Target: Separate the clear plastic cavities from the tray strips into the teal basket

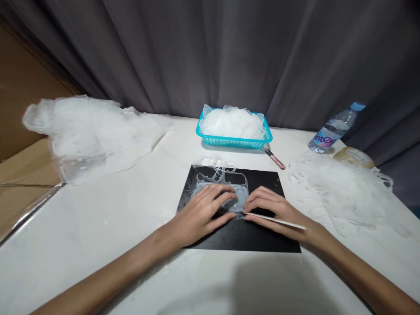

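The translucent plastic piece (242,197) lies on the black mat (243,238). Right hand (274,208): grip pinching a slim white stick tool (278,220) near the piece's near edge. Left hand (208,205), fingers spread, should steady it, clear of the tip.

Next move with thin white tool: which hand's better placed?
Right hand, probably: it holds the thin white tool, one end by the clear plastic piece. Left hand is spread over that piece.
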`<state>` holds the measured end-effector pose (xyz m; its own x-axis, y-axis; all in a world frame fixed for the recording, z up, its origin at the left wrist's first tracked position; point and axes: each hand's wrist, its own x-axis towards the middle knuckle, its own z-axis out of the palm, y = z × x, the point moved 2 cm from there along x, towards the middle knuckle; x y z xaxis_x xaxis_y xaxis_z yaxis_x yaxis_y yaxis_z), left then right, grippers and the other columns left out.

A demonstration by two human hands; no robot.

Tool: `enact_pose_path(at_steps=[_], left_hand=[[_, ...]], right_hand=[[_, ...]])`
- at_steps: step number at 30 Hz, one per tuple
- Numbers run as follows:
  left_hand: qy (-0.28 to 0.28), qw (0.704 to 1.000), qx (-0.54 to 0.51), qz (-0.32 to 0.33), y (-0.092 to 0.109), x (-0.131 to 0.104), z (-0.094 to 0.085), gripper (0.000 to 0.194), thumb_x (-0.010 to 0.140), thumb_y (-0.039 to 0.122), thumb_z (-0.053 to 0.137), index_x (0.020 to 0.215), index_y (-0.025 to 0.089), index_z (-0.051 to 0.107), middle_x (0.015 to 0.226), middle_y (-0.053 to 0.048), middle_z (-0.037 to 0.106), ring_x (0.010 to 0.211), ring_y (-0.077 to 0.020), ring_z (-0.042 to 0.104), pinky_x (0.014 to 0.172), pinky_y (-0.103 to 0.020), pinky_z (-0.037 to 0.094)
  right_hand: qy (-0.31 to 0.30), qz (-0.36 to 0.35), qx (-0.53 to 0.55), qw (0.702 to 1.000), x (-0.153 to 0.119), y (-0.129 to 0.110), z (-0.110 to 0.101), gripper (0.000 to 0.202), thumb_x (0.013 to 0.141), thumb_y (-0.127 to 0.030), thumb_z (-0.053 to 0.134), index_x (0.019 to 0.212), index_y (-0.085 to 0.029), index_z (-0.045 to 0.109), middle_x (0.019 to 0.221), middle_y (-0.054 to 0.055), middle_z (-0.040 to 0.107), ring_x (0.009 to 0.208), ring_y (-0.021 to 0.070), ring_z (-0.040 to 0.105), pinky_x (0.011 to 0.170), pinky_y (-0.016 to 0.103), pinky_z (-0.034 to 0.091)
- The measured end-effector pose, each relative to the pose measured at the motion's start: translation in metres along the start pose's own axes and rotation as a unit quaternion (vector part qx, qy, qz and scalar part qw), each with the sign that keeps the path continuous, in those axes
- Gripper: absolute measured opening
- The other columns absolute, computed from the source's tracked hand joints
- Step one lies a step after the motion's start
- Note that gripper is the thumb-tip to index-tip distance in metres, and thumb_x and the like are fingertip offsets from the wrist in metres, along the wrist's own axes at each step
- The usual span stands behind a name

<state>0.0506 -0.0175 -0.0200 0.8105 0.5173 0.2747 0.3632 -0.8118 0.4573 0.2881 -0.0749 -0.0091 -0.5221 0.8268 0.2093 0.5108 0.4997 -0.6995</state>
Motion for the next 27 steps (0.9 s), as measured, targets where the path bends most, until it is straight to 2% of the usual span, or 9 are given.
enact_pose_path(at_steps=[5,7,9,16,20,24,27], left_hand=[[0.029,0.988,0.119,0.099,0.023,-0.006,0.005,0.014,0.104,0.030,0.058,0.105,0.021,0.068,0.102,-0.007,0.075,0.094,-0.0221,0.071,0.086,-0.036,0.056],[0.044,0.980,0.145,0.127,0.029,-0.008,0.005,0.014,0.104,0.027,0.058,0.109,0.020,0.069,0.097,-0.006,0.076,0.088,-0.0213,0.072,0.082,-0.034,0.056],[0.055,0.978,0.151,0.135,0.031,-0.010,0.005,0.020,0.103,0.028,0.059,0.118,0.018,0.068,0.101,-0.008,0.077,0.090,-0.0225,0.074,0.082,-0.035,0.057],[0.052,0.979,0.162,0.112,0.031,-0.016,0.007,0.026,0.104,0.032,0.057,0.120,0.014,0.068,0.100,-0.010,0.076,0.092,-0.0266,0.075,0.078,-0.037,0.060],[0.025,0.983,0.156,0.097,0.031,-0.017,0.006,0.027,0.106,0.031,0.055,0.121,0.012,0.067,0.103,-0.013,0.073,0.093,-0.0275,0.073,0.076,-0.038,0.061],[0.000,0.991,0.118,0.064,0.031,-0.016,0.004,0.026,0.106,0.032,0.052,0.123,0.017,0.065,0.106,-0.012,0.070,0.096,-0.0264,0.072,0.081,-0.040,0.060],[-0.012,0.993,0.107,0.044,0.030,-0.016,0.003,0.023,0.105,0.023,0.049,0.120,0.017,0.065,0.108,-0.012,0.068,0.099,-0.0258,0.070,0.085,-0.039,0.059]], right_hand=[[0.008,-0.018,0.012,1.000,0.002,0.005,0.011,0.017,0.106,-0.031,0.056,0.110,-0.024,0.070,0.112,0.007,0.073,0.110,0.0214,0.065,0.099,0.038,0.055],[0.012,-0.021,0.007,1.000,0.003,0.007,0.013,0.018,0.106,-0.033,0.056,0.109,-0.024,0.070,0.111,0.007,0.073,0.108,0.0217,0.066,0.099,0.038,0.055],[0.016,-0.027,0.004,1.000,0.003,0.008,0.014,0.017,0.106,-0.033,0.056,0.109,-0.024,0.070,0.109,0.007,0.074,0.107,0.0216,0.066,0.098,0.039,0.055],[0.014,-0.012,0.013,1.000,0.003,0.009,0.015,0.015,0.105,-0.032,0.058,0.109,-0.024,0.070,0.111,0.006,0.074,0.109,0.0215,0.065,0.101,0.039,0.052],[0.026,-0.013,0.019,0.999,0.003,0.007,0.014,0.014,0.105,-0.032,0.059,0.110,-0.024,0.069,0.112,0.005,0.074,0.108,0.0207,0.065,0.100,0.038,0.052],[0.021,-0.014,0.006,1.000,0.003,0.008,0.016,0.016,0.105,-0.033,0.058,0.110,-0.024,0.070,0.110,0.006,0.074,0.107,0.0215,0.065,0.098,0.039,0.053],[0.018,-0.022,-0.014,0.999,0.003,0.007,0.017,0.015,0.106,-0.032,0.058,0.111,-0.024,0.069,0.110,0.006,0.074,0.107,0.0212,0.064,0.098,0.039,0.052]])
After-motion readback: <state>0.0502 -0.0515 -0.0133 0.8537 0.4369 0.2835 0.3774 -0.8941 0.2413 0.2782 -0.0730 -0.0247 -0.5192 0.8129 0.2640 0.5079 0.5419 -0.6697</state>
